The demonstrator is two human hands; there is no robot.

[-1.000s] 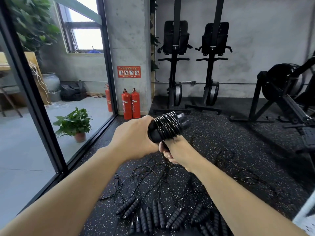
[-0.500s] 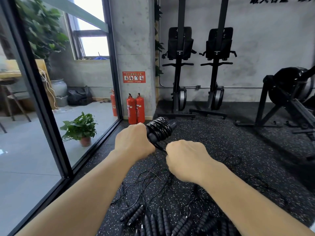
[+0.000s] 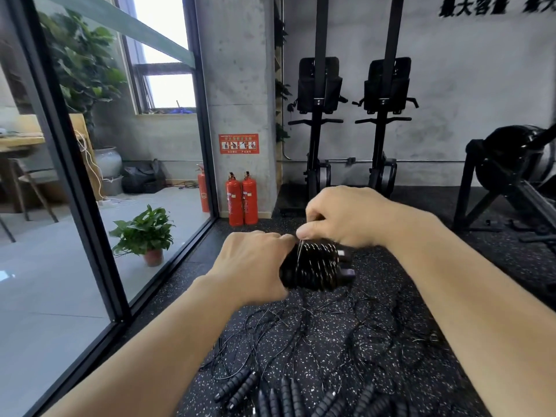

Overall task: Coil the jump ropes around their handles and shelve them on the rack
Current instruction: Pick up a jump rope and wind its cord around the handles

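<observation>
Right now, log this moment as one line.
step: coiling | left hand: grips coiled handles | right hand: pinches cord above them | floor: loose jump ropes

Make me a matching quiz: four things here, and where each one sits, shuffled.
1. two red metal fire extinguishers
2. leafy green potted plant
3. black jump rope coiled round its handles
4. loose black ribbed-handled jump ropes

A. spread over the speckled floor
B. in the left hand
C. behind the glass wall
D. beside the concrete pillar

Pairs: 1-D, 2-C, 3-B, 4-A

Wall lettering (image 3: 472,9) reads "最大容量"; the red sign (image 3: 239,143) is illegible.
</observation>
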